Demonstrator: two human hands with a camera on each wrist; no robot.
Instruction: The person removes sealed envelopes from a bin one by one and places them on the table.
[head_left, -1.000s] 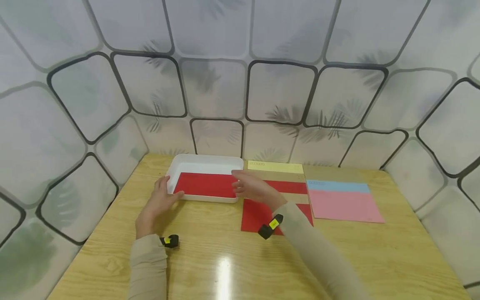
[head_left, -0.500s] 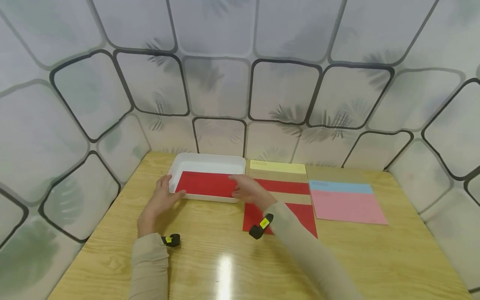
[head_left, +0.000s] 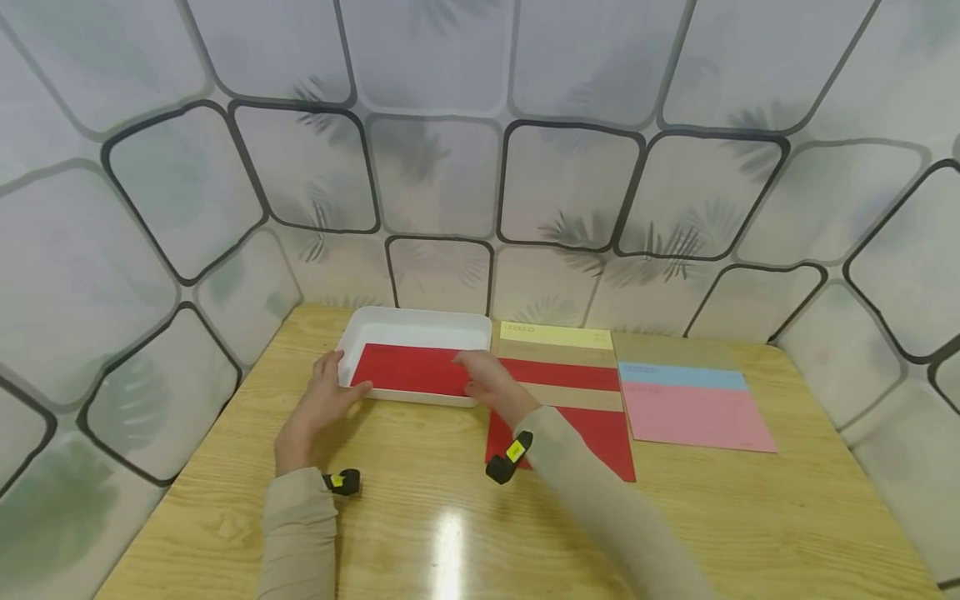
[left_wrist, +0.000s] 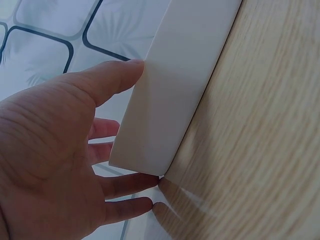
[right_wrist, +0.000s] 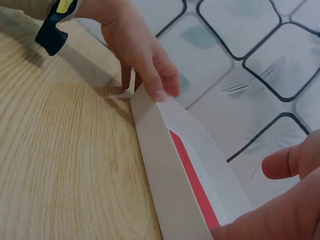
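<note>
A red envelope (head_left: 411, 368) lies in the near part of a white tray (head_left: 420, 322). My left hand (head_left: 321, 406) holds the tray's near left corner. In the left wrist view, its thumb touches the front wall's rim and its fingers lie around the side. My right hand (head_left: 493, 385) is over the tray's right end, at the envelope's right edge. The right wrist view shows that hand (right_wrist: 280, 205) with a wide gap between thumb and fingers. One digit meets the tray rim there. Whether it touches the envelope is hard to see.
Right of the tray lie overlapping envelopes: a yellow one (head_left: 555, 335), brown ones (head_left: 570, 395) and red ones (head_left: 596, 437). Farther right are a blue envelope (head_left: 682, 376) and a pink envelope (head_left: 697, 412). A patterned wall covering (head_left: 570, 183) rises behind the wooden table (head_left: 405, 533).
My right hand has moved slightly left and inward over the tray's right end, its forearm swinging left. My left hand stays at the tray corner. The view has shifted a little.
</note>
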